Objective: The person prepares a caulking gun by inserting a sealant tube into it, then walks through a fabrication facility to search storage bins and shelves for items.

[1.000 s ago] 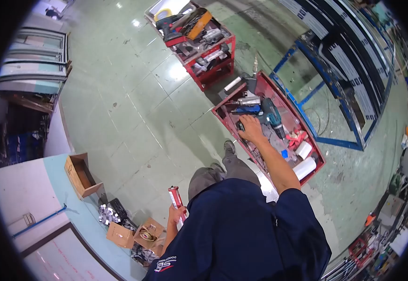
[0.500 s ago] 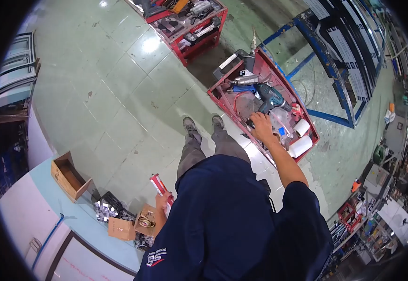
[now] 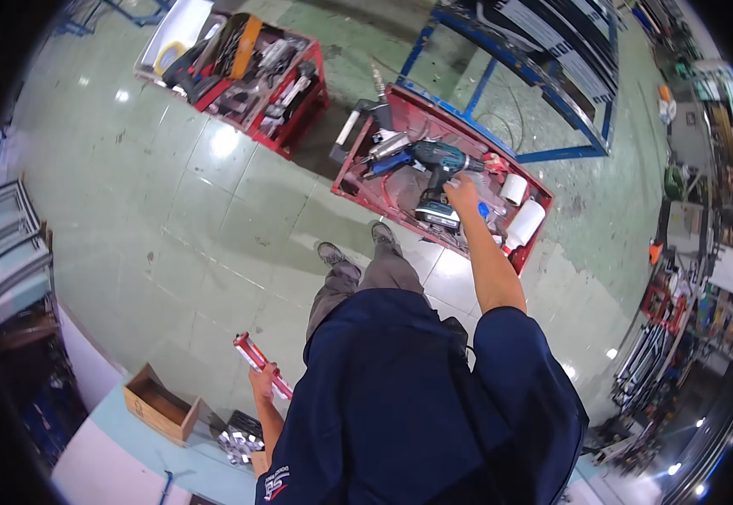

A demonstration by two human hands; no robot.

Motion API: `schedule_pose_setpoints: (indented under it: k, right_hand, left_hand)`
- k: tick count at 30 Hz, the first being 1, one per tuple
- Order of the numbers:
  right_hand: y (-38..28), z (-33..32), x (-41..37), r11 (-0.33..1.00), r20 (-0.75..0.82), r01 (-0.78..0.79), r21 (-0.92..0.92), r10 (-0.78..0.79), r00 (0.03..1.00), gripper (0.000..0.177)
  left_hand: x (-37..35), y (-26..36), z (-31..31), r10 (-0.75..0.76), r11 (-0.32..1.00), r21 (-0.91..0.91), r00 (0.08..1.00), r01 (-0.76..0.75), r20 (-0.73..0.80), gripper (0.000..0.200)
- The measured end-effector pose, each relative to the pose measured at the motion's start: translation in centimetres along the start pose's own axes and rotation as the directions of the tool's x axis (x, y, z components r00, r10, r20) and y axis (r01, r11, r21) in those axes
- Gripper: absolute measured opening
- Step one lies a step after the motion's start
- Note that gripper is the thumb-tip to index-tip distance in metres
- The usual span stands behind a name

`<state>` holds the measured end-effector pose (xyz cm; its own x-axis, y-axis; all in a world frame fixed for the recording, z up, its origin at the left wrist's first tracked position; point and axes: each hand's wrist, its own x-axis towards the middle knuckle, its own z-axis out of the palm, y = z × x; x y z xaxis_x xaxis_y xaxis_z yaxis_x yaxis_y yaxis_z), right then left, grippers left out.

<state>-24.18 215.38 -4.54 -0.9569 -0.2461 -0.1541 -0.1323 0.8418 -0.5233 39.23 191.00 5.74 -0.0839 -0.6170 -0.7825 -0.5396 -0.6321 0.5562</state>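
My left hand [image 3: 263, 380] is closed around a red caulking gun [image 3: 253, 352] with a pale section along its side, held low over the floor. My right hand [image 3: 462, 194] reaches into the red tool tray [image 3: 537, 244], right beside the handle of a teal and black cordless drill [image 3: 444, 158]. Its fingers look drawn together, and what they hold, if anything, is hidden. The drill lies on its side with its battery towards me. A white roll [image 3: 525, 222] and a smaller white roll [image 3: 514, 189] lie right of that hand. Left of the drill is a blue-handled tool [image 3: 389, 164].
Another red cart [image 3: 286, 147], loaded with tools, stands at upper left. A blue metal frame [image 3: 564, 154] is behind the tray. At lower left are a wooden box [image 3: 160, 404] and a heap of small metal pieces [image 3: 239, 448]. Crowded shelving [image 3: 678, 311] lines the right.
My view has turned, showing more of the left cart. My right hand has shifted right relative to the drill, uncovering its battery. The caulking gun stays in my left hand, now angled more sideways.
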Motion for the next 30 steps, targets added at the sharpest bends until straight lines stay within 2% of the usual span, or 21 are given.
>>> schedule_pose_setpoints:
  k: [3,5,6,7,9,11,13,14,16,17,19,22,25,26,27,28,30]
  right_hand:
    - [6.3,-3.5,-2.2,0.988,-0.172,-0.154,0.001,0.152,0.973,0.046]
    - [10.9,-6.3,-3.1,0.971,-0.298,-0.231,0.053,0.236,0.925,0.046]
    - [12.9,-7.6,-3.4,0.957,-0.343,-0.28,0.075,0.288,0.894,0.045]
    - [14.9,-8.9,-3.6,0.94,-0.384,-0.327,0.097,0.338,0.859,0.045]
    - [18.4,-11.8,-3.5,0.937,-0.401,-0.334,0.101,0.345,0.848,0.045]
    - [20.4,-13.7,-2.8,0.954,-0.475,-0.298,0.028,0.275,0.836,0.047]
    - [22.9,-14.4,-1.9,0.912,-0.337,-0.402,0.077,0.404,0.851,0.054]
    - [23.6,-14.2,-1.9,0.841,-0.206,-0.495,0.219,0.536,0.819,0.057]
    - [23.1,-14.5,-1.3,0.608,0.103,-0.663,0.436,0.698,0.708,0.063]
    - [24.0,-14.2,-1.0,0.579,0.245,-0.68,0.45,0.652,0.718,0.072]
    - [22.1,-13.9,-1.1,0.631,0.259,-0.64,0.438,0.593,0.762,0.069]
    - [23.1,-11.6,-0.9,0.702,0.202,-0.6,0.384,0.57,0.797,0.071]
    - [20.1,-14.7,-2.2,0.656,0.157,-0.572,0.493,0.579,0.8,0.075]
    - [23.8,-12.7,-1.8,0.656,0.12,-0.531,0.537,0.563,0.818,0.078]
    - [23.5,-13.3,-1.7,0.656,0.081,-0.487,0.576,0.548,0.833,0.08]
    - [23.3,-14.2,-2.4,0.622,0.05,-0.504,0.599,0.599,0.799,0.079]
    - [25.2,-13.3,-2.8,0.777,-0.14,-0.399,0.486,0.52,0.842,0.076]
  left_hand:
    - [-1.2,0.1,1.5,-0.047,0.997,0.065,0.998,0.045,0.028,0.02]
    - [-3.3,1.3,3.9,-0.072,0.986,0.152,0.997,0.068,0.026,0.02]
    - [-3.3,0.5,4.4,-0.039,0.989,0.146,0.997,0.028,0.073,0.018]
    - [-3.0,-0.3,5.1,-0.073,0.978,0.2,0.994,0.055,0.08,0.017]
    - [-3.7,-0.2,7.2,-0.143,0.945,0.306,0.986,0.112,0.082,0.017]
    - [-4.2,0.1,9.4,-0.088,0.938,0.343,0.991,0.048,0.103,0.016]
    - [-3.5,-0.9,10.9,-0.047,0.897,0.443,0.995,0.001,0.093,0.015]
    - [-3.5,-1.2,11.5,-0.06,0.953,0.301,0.985,0.007,0.164,0.011]
    - [-6.5,2.9,15.5,-0.029,0.947,0.32,0.991,-0.014,0.13,0.01]
    - [-8.3,5.1,17.5,-0.015,0.944,0.33,0.993,-0.024,0.114,0.009]
    - [-10.0,6.8,19.7,0.015,0.952,0.302,0.995,-0.045,0.099,0.009]
    - [-10.2,6.4,20.3,-0.002,0.951,0.308,0.995,-0.028,0.096,0.01]
    - [-10.7,6.1,20.5,-0.013,0.942,0.334,0.995,-0.019,0.094,0.015]
    - [-9.9,4.7,19.8,0.001,0.955,0.296,0.995,-0.029,0.096,0.018]
    - [-9.4,3.9,19.3,0.012,0.954,0.296,0.994,-0.044,0.109,0.017]
    - [-9.0,2.9,18.7,0.022,0.954,0.293,0.992,-0.057,0.121,0.015]
    - [-8.7,0.3,18.3,0.032,0.968,0.24,0.985,-0.073,0.169,0.013]
